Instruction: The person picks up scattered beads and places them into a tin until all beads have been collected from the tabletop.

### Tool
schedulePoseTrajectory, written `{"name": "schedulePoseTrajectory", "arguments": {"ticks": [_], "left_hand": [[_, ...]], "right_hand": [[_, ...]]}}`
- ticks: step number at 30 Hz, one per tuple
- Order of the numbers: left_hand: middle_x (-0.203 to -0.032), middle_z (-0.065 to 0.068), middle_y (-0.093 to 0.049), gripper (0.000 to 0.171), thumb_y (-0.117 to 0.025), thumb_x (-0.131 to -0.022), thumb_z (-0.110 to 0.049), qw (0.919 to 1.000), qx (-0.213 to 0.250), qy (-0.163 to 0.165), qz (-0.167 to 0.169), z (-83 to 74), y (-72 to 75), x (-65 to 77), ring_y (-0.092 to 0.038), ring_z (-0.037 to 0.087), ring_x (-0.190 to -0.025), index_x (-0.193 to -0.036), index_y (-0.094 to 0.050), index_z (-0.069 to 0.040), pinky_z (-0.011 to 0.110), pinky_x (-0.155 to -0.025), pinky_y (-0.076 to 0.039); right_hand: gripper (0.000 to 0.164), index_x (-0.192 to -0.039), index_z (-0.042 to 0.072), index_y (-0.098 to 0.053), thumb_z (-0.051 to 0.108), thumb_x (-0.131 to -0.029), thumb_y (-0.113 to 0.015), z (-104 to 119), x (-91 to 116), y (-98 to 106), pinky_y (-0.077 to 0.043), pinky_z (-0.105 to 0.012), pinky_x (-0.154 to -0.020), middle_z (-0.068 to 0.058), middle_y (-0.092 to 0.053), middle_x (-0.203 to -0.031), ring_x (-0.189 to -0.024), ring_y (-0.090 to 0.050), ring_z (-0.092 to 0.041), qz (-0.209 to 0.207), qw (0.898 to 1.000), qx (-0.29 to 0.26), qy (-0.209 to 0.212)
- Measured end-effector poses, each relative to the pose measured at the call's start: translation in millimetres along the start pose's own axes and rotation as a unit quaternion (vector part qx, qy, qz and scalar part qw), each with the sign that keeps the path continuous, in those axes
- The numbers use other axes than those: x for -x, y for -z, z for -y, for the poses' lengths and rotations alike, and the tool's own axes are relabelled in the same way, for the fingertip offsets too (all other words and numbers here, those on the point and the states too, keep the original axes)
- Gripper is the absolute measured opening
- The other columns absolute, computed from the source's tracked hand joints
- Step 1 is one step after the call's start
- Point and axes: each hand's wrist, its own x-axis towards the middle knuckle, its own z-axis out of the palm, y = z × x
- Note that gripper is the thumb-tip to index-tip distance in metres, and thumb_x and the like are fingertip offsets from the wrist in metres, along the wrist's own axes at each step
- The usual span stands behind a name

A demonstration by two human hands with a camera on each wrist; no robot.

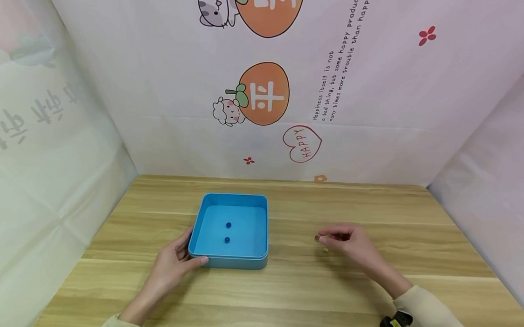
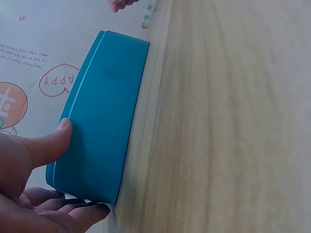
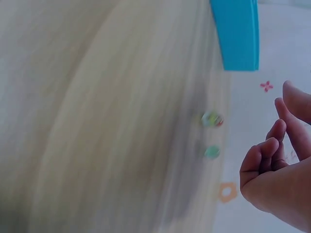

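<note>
A square blue box [image 1: 232,263], its top uncovered, sits on the wooden table with two dark blue beads [image 1: 228,232] inside. My left hand [image 1: 172,264] grips its near left corner; the left wrist view shows the thumb on the front wall and fingers around the side. To the right, my right hand [image 1: 350,246] hovers over small glassy beads, thumb and forefinger close together. At those fingertips appears a brown bead [image 1: 317,237], and below it a yellow-green bead [image 1: 325,251]. A green bead [image 3: 212,152] also lies there. Nothing shows between the fingers in the right wrist view.
The wooden table [image 1: 292,299] meets a printed white backdrop [image 1: 366,152] at its far edge, with white sheets [image 1: 500,157] along both sides. A black wrist camera [image 1: 395,325] is strapped at the right sleeve.
</note>
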Motion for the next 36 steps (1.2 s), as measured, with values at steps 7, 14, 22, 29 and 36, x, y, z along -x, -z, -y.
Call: {"name": "schedulePoseTrajectory", "arguments": {"ticks": [7, 14, 22, 29, 36], "left_hand": [[-0.167, 0.026, -0.027, 0.094, -0.086, -0.090, -0.012, 1.0000, 0.003, 0.003, -0.005, -0.3, 0.0, 0.3, -0.035, 0.039, -0.148, -0.163, -0.029, 0.005, 0.043, -0.109, -0.046], [-0.167, 0.024, -0.027, 0.094, -0.085, -0.091, -0.011, 0.9999, 0.013, 0.011, -0.002, 0.9, -1.1, -1.9, -0.035, 0.037, -0.149, -0.164, -0.027, 0.004, 0.040, -0.109, -0.046], [-0.166, 0.029, -0.028, 0.093, -0.086, -0.090, -0.010, 0.9999, 0.014, -0.006, 0.001, -1.4, -1.5, 0.8, -0.036, 0.041, -0.147, -0.162, -0.029, 0.008, 0.044, -0.107, -0.048], [-0.165, 0.029, -0.028, 0.092, -0.086, -0.090, -0.008, 0.9998, 0.017, -0.003, -0.003, -1.7, -0.8, 1.3, -0.037, 0.041, -0.147, -0.162, -0.029, 0.007, 0.044, -0.107, -0.048], [-0.165, 0.029, -0.029, 0.092, -0.086, -0.090, -0.009, 0.9998, 0.019, -0.005, -0.004, -2.0, -0.5, 1.1, -0.038, 0.041, -0.146, -0.162, -0.030, 0.007, 0.044, -0.107, -0.049]], "right_hand": [[0.031, -0.119, -0.003, -0.078, 0.013, -0.094, -0.082, -19, 1, 14, -0.054, -0.025, -0.068, -0.017, -0.072, -0.120, -0.090, -0.063, -0.017, -0.022, 0.999, 0.033, -0.005], [0.034, -0.121, -0.001, -0.078, 0.016, -0.093, -0.084, -27, -2, 20, -0.051, -0.025, -0.067, -0.017, -0.072, -0.123, -0.093, -0.064, -0.019, -0.024, 0.998, 0.050, -0.040], [0.037, -0.122, -0.003, -0.076, 0.018, -0.092, -0.085, -36, -6, 24, -0.051, -0.025, -0.062, -0.021, -0.070, -0.126, -0.097, -0.065, -0.022, -0.026, 0.996, 0.075, -0.038], [0.037, -0.121, 0.002, -0.078, 0.023, -0.092, -0.085, -39, -15, 27, -0.051, -0.025, -0.065, -0.017, -0.069, -0.125, -0.097, -0.062, -0.022, -0.024, 0.993, 0.104, -0.047], [0.033, -0.118, 0.003, -0.080, 0.023, -0.092, -0.085, -40, -20, 27, -0.050, -0.025, -0.064, -0.015, -0.070, -0.121, -0.096, -0.060, -0.022, -0.019, 0.991, 0.123, -0.040]]}}
